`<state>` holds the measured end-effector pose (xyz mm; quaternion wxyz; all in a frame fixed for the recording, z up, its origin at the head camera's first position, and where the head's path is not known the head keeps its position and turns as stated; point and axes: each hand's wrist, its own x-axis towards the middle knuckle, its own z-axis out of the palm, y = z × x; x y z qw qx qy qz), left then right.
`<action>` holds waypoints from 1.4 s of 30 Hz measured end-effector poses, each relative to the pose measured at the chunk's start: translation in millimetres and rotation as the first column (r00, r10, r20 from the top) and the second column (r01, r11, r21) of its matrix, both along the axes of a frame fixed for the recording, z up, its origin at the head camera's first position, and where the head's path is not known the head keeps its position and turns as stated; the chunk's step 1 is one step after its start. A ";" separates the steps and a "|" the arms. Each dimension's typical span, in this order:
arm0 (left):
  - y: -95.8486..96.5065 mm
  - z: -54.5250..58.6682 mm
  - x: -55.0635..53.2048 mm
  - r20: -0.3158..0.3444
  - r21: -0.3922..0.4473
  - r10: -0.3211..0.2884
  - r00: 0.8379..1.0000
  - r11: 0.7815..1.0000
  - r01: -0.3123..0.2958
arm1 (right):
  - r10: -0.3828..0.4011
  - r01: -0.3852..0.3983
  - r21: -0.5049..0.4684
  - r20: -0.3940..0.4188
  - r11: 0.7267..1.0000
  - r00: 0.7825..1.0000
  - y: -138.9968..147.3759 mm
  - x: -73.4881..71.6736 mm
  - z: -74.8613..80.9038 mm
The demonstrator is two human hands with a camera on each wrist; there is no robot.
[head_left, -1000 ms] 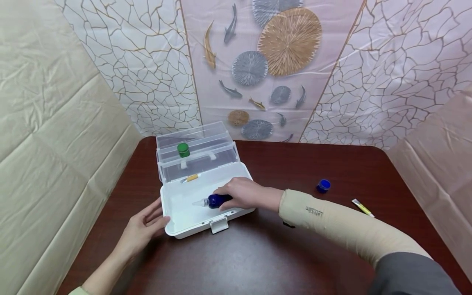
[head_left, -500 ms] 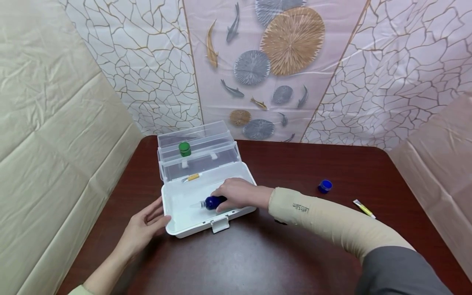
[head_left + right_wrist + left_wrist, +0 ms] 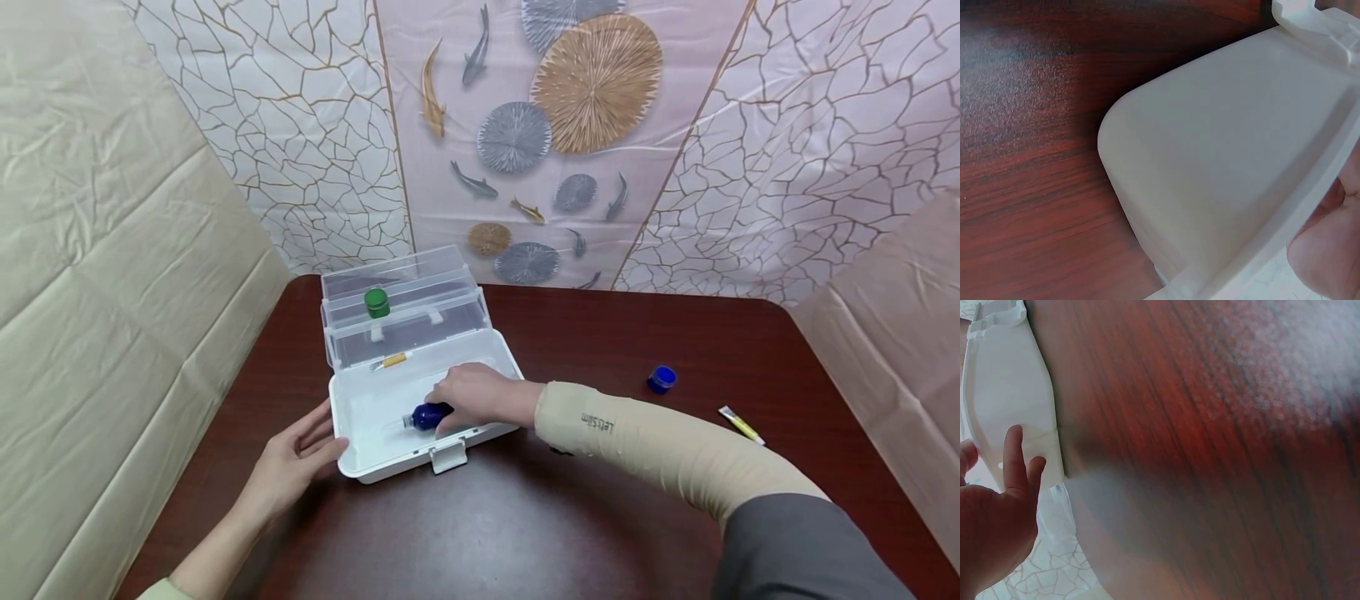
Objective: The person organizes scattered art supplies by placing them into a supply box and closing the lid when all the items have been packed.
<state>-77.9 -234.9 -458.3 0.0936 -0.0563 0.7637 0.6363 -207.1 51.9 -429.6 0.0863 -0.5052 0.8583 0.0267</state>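
I see the dark red-brown tabletop (image 3: 585, 333) with its near edge cut off by the frame. On it sits the open white box (image 3: 390, 470), whose outer wall fills much of my right wrist view and hides most of what is behind it. Its raised, clear trays (image 3: 408, 335) are see-through enough that their edges blur together for me. My right hand (image 3: 476, 393) reaches into the box, fingers and thumb closed round a dark blue bottle; the palm covers the bottle's rear end. My left hand (image 3: 295, 454) has its thumb over the rim at the box's left end and its fingers against the outside, a narrow grip on the wall. The blue bottle (image 3: 429, 417) lies on its side low in the box, clear nozzle towards my left hand but well apart from it; the nozzle nearly melts into the white floor. A green jar (image 3: 377, 304) stands in the trays, and a blue jar (image 3: 662, 380) sits beyond my right forearm
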 end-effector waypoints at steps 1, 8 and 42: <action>0.1 0.2 0.1 -0.002 0.002 0.000 1.000 1.000 0.000 | 0.002 -0.002 0.003 -0.005 1.000 1.000 -0.4 -0.2 -0.4; 0.5 0.0 0.7 -0.013 0.011 -0.002 1.000 1.000 0.003 | 0.001 -0.001 0.033 -0.007 0.999 1.000 -3.9 -0.6 -2.9; 1.2 -0.6 -0.2 0.008 -0.013 0.004 1.000 1.000 -0.004 | -0.076 0.094 -0.180 0.106 0.979 0.992 68.2 13.8 60.9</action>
